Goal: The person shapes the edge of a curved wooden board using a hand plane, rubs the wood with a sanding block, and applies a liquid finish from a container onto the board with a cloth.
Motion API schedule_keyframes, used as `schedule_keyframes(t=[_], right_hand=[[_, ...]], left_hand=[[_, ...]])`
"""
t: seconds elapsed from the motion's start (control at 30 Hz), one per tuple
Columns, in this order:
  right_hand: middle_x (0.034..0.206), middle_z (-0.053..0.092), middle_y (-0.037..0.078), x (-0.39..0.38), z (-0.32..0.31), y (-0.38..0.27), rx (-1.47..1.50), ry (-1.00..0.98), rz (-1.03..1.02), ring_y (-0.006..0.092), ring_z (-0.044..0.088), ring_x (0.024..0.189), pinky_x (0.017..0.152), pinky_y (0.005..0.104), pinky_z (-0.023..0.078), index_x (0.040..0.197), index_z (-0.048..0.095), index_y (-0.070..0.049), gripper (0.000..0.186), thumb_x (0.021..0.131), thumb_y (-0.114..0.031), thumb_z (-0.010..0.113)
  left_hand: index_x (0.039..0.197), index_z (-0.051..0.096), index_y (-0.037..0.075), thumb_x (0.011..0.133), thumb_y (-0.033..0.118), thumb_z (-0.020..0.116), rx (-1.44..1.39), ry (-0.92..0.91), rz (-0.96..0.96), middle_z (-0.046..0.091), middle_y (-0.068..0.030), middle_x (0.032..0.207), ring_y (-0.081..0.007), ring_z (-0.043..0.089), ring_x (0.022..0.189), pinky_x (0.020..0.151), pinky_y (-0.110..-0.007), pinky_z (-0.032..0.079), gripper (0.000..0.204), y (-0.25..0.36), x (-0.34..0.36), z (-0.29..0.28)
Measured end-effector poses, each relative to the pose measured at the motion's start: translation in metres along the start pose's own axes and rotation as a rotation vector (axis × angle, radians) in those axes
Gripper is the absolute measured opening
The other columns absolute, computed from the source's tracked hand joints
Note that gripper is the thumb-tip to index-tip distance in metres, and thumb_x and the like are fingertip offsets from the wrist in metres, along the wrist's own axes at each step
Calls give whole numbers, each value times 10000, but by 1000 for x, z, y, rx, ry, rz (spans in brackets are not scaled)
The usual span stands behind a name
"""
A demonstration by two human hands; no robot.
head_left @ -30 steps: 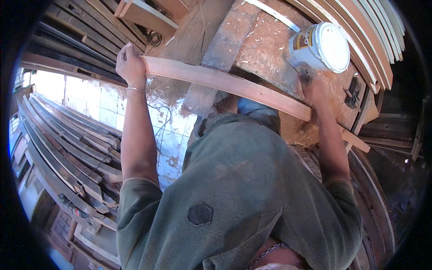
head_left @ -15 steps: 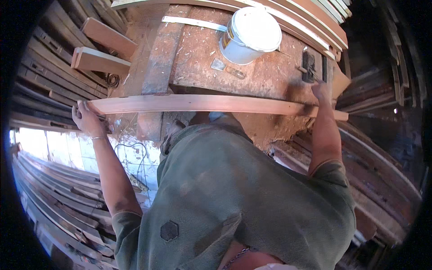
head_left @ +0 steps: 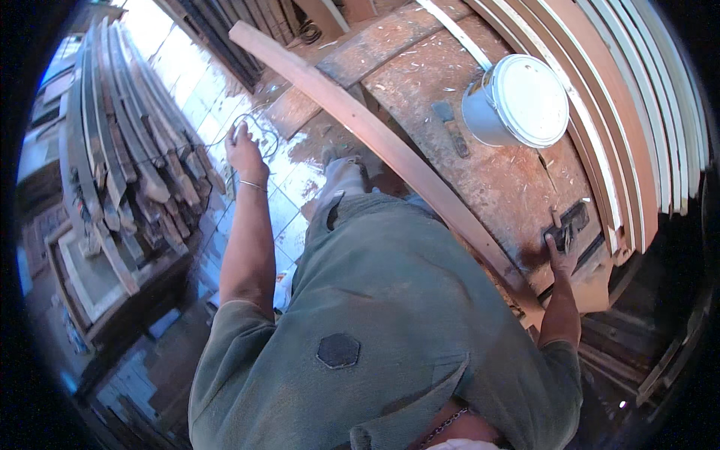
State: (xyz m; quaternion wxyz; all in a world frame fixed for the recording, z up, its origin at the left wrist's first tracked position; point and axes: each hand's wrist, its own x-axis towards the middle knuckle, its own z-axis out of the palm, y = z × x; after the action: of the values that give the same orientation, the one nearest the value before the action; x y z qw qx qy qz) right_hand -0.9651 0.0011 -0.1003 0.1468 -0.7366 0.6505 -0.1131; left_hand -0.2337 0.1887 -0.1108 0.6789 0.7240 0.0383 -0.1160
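A long pale reddish wooden board [head_left: 356,120] lies diagonally along the near edge of the dusty workbench [head_left: 409,75]. My left hand [head_left: 246,150] is off the board, empty, with loosely bent fingers apart, in front of the white tiled floor. At the bench's right end, my right hand [head_left: 559,253] grips a dark tool [head_left: 568,229] with a wooden peg, possibly a hand plane. A white lidded bucket [head_left: 517,97] stands on the bench, with a scraper [head_left: 450,127] beside it among wood shavings and a white strip [head_left: 457,34] behind it.
Long boards [head_left: 637,112] are stacked along the bench's right side. A pile of long timbers [head_left: 120,150] fills the left, with a cable over it. Dark lengths of wood [head_left: 221,34] stand at the back, beside the tiled floor [head_left: 187,75]. My legs are below the bench edge.
My left hand has let go of the board and moved away from its end. My right hand has reached onto the dark tool. The view has turned, so the board now runs more steeply.
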Motion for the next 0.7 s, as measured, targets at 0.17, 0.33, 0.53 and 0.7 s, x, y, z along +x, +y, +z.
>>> schedule_keyframes(t=[0.17, 0.33, 0.53, 0.7], right_hand=[[1215, 565, 198, 24, 29, 16, 316, 209, 218, 309, 574, 1065, 903, 396, 455, 1298, 503, -42, 679, 801, -456, 710], [1141, 609, 145, 39, 36, -17, 184, 201, 477, 270, 588, 1017, 865, 353, 463, 1266, 522, -10, 632, 859, -484, 618], [1063, 620, 141, 30, -33, -104, 1179, 428, 629, 266, 563, 921, 754, 382, 469, 1233, 542, -39, 539, 896, -458, 508], [1136, 565, 166, 23, -72, -157, 2143, -14, 32, 219, 537, 793, 684, 343, 444, 1244, 512, -26, 558, 813, -360, 630]], left_hand=[[1137, 569, 21, 881, 202, 617, -33, 4, -99, 591, -70, 1007, -150, 568, 818, 667, -288, 471, 318, -11, -34, -22], [1057, 592, 15, 889, 194, 606, -132, -49, -95, 611, -68, 940, -153, 593, 777, 643, -267, 474, 245, -11, -40, -21], [979, 629, 3, 894, 205, 596, -97, -131, 101, 637, -45, 849, -128, 587, 760, 653, -261, 473, 222, 24, -37, 18], [1098, 576, -34, 982, 260, 422, -283, -473, 203, 620, -93, 953, -178, 585, 928, 892, -317, 458, 352, 102, -53, 63]])
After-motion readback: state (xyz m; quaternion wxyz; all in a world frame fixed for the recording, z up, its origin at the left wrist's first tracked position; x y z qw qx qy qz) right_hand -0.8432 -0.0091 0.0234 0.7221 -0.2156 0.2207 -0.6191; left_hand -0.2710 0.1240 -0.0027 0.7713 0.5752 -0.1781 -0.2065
